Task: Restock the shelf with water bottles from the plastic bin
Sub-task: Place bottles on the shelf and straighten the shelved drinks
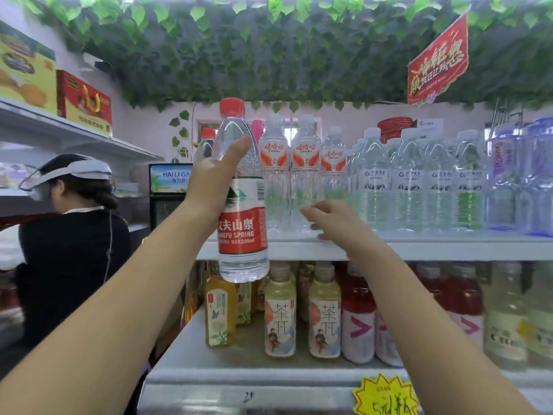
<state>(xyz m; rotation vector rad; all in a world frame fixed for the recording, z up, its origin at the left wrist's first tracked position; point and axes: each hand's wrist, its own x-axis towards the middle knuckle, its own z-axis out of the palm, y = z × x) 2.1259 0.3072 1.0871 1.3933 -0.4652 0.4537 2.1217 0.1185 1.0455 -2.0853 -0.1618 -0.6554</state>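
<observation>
**Head view.** Shop shelving is shown under a ceiling hung with green leaves (269,40), with a red sign (438,58) at far right. An upper shelf (449,247) is stocked with orange-labelled bottles (290,175) and, to their right, blue-labelled bottles (410,181). Tea bottles (279,313) are ranged on the lower shelf. Another person (74,235) is seen at left, turned away.

The water bottle (242,220) is held upright in the air at the left end of the upper shelf, on the near side of its front edge. Its red cap is uppermost and its base hangs below the shelf board. It is gripped round the middle by the left hand (215,181), with the thumb laid up along the shoulder.

The right hand (332,220) is held out near the shelf edge, at the foot of the orange-labelled bottles. Its fingers are loosely curled and nothing is held; whether those bottles are touched cannot be told.

A second red-capped bottle (206,145) is seen farther back at the left end. The plastic bin is not in view.

The open place is judged to lie beyond the held bottle, left of the orange-labelled row. The long axis is already vertical, so a lift over the edge and a push away would be called for. The left hand is the nearer one.
</observation>
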